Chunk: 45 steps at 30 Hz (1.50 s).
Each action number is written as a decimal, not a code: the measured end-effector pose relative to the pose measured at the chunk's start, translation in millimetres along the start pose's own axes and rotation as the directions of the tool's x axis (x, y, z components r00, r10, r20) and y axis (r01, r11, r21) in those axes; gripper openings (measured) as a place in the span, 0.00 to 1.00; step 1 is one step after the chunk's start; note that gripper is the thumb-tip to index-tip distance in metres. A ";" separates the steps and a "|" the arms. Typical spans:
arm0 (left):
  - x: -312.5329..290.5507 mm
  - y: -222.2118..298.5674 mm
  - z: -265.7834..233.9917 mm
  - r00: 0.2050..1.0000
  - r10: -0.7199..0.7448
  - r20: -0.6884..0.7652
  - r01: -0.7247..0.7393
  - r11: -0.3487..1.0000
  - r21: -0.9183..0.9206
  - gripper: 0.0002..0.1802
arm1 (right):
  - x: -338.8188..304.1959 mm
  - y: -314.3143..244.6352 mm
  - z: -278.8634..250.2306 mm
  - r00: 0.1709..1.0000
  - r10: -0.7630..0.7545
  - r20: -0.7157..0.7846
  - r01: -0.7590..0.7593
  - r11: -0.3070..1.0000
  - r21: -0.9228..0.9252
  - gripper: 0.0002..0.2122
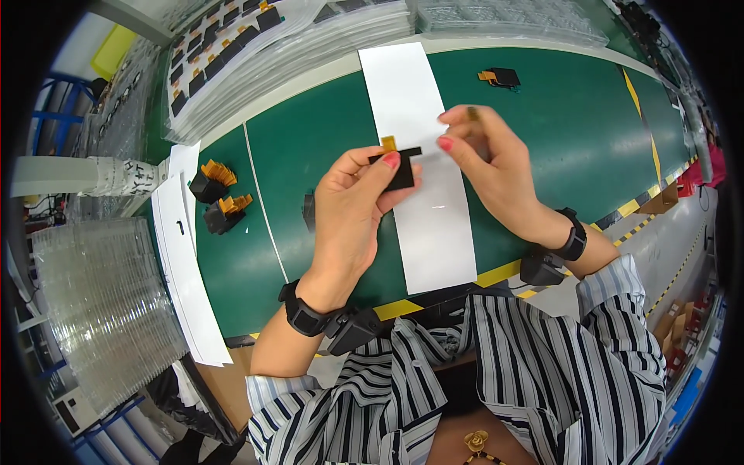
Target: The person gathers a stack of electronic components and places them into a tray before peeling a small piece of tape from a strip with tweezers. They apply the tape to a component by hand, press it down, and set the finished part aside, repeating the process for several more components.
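Note:
Between the thumb and fingers of my left hand point(353, 190) is a small black display module point(401, 177), its short orange ribbon cable point(388, 143) pointing up. A thin black strip sticks out from its upper right corner. My right hand point(492, 159) hovers to the right, partly smeared by motion, thumb and forefinger apart and nothing plainly seen between them. Beneath both hands a long white paper strip point(438, 248) lies across the green table mat point(542, 155). Another dark piece point(309, 211) lies partly hidden behind my left hand.
Two stacks of black modules with orange cables point(209, 182) point(226, 213) sit at the left. One single module point(500, 77) lies at the far right. Trays of modules point(225, 54) and clear plastic trays point(504, 27) line the back. White sheets point(182, 263) cover the left edge.

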<state>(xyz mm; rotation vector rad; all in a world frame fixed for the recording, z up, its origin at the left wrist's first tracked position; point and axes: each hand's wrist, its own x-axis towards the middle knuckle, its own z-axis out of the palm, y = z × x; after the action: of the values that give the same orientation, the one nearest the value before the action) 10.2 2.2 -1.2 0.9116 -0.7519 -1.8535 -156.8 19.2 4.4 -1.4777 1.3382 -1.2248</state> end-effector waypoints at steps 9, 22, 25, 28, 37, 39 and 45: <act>-7.6 -10.8 8.3 0.990 0.107 0.089 -0.093 0.985 -0.147 0.06 | -7.5 0.8 3.8 0.943 -0.332 -0.025 0.323 0.929 -0.179 0.03; -10.2 -4.3 8.4 0.824 0.552 0.126 -0.475 0.553 0.685 0.07 | -8.4 4.7 -2.9 0.951 -0.310 -0.020 0.302 0.938 -0.173 0.02; -10.1 -3.6 9.7 0.833 0.539 0.124 -0.454 0.538 0.711 0.06 | -9.3 3.7 -2.8 0.948 -0.319 0.009 0.316 0.935 -0.160 0.02; -7.7 -6.0 6.7 0.854 0.507 0.117 -0.440 0.582 0.684 0.06 | -9.0 2.9 -3.5 0.948 -0.316 0.037 0.318 0.939 -0.134 0.02; -8.9 -6.1 9.3 0.975 0.217 0.050 -0.220 0.905 0.363 0.07 | -8.5 2.8 -3.1 0.961 -0.265 0.073 0.272 0.957 -0.098 0.02; -8.5 -7.1 8.0 0.978 0.207 0.027 -0.206 0.933 0.295 0.07 | -9.3 -0.3 -3.4 0.977 -0.191 0.099 0.201 0.975 -0.098 0.02; -6.4 -12.2 6.0 0.989 0.143 0.048 -0.150 0.936 0.317 0.06 | -4.7 5.8 -5.8 0.980 -0.166 0.109 0.172 0.984 -0.050 0.04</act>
<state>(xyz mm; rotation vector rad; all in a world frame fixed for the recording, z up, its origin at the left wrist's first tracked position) 1.6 13.7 -5.9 1.0073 -1.1293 -1.6401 -163.7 23.4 -0.5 -1.7022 1.2086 -1.2046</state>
